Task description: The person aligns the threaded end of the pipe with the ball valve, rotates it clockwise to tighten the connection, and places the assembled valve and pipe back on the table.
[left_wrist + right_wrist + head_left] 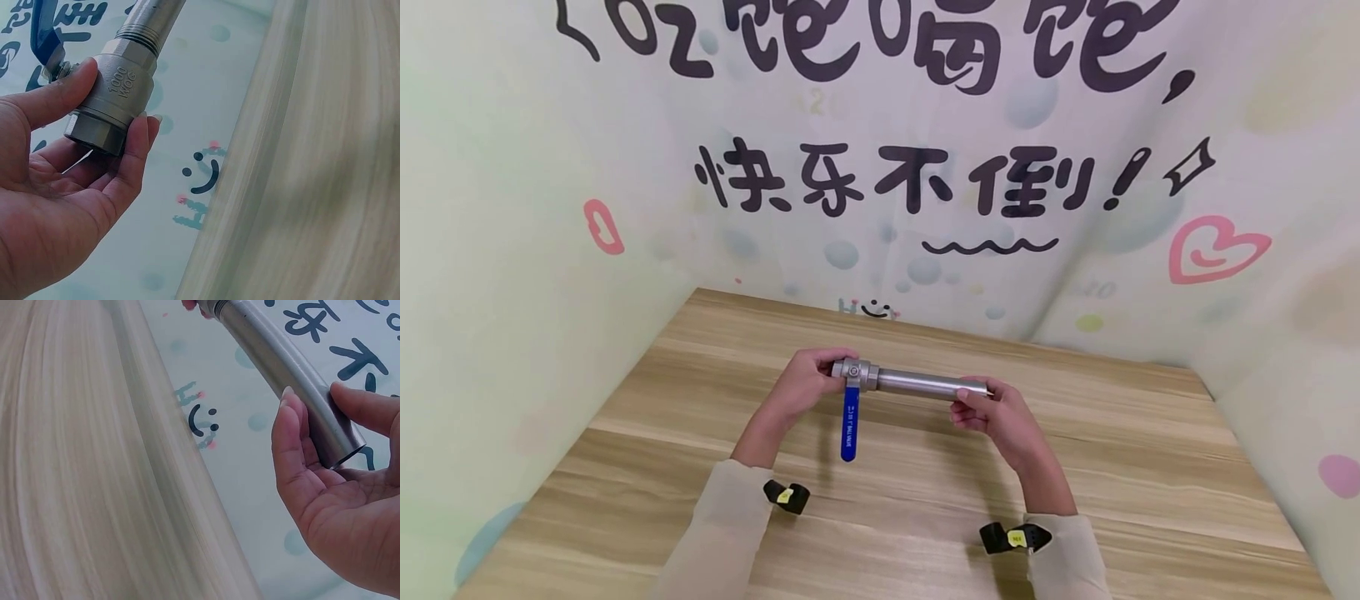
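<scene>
Beige sleeves (722,525) enter at the bottom of the frame, each with a black wrist unit (799,500) near the cuff. Past them, just below centre, a steel ball valve (859,375) is held above the counter (887,517), its blue lever (850,427) hanging down. The left hand (801,385) has its fingers and thumb bent round the valve's left end. From the valve's right side, past exposed threads (139,39), a steel pipe (921,383) runs rightward to the right hand (1009,419), whose fingers and thumb grip its far end. Behind, a pale wall (760,267) carries black lettering (914,154) across the top.
</scene>
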`<state>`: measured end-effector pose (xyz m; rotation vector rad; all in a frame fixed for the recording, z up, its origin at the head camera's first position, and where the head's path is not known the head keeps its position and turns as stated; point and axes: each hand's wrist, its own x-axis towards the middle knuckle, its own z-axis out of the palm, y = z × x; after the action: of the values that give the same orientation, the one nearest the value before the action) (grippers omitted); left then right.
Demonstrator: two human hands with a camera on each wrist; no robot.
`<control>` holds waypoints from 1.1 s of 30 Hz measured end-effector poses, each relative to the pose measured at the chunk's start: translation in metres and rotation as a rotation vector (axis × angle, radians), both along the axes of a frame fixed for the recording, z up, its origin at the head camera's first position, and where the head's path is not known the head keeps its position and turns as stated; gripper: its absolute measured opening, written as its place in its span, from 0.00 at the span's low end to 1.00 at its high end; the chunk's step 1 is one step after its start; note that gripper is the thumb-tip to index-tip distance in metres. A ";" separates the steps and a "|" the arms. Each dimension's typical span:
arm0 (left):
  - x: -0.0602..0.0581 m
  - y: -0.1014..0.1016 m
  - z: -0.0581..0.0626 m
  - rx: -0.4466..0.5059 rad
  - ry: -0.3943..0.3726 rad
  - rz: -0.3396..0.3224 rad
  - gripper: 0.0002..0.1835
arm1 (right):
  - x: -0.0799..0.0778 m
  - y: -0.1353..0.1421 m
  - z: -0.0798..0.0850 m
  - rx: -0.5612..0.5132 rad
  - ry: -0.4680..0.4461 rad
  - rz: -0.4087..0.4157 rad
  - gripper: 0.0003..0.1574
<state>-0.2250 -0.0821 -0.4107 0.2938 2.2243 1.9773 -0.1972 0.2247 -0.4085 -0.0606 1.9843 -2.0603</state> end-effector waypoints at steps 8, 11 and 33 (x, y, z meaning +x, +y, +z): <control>0.001 0.001 0.002 -0.006 0.015 0.000 0.21 | 0.000 0.001 -0.001 -0.010 -0.016 -0.016 0.27; 0.001 0.001 0.002 -0.006 0.010 0.002 0.21 | 0.000 0.001 -0.001 -0.017 -0.023 -0.021 0.27; 0.000 0.003 0.003 -0.013 0.002 0.001 0.22 | -0.003 -0.002 0.002 0.011 -0.065 -0.077 0.32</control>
<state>-0.2252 -0.0789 -0.4077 0.2935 2.2380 1.9639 -0.1997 0.2229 -0.4068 0.0848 1.9880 -2.0705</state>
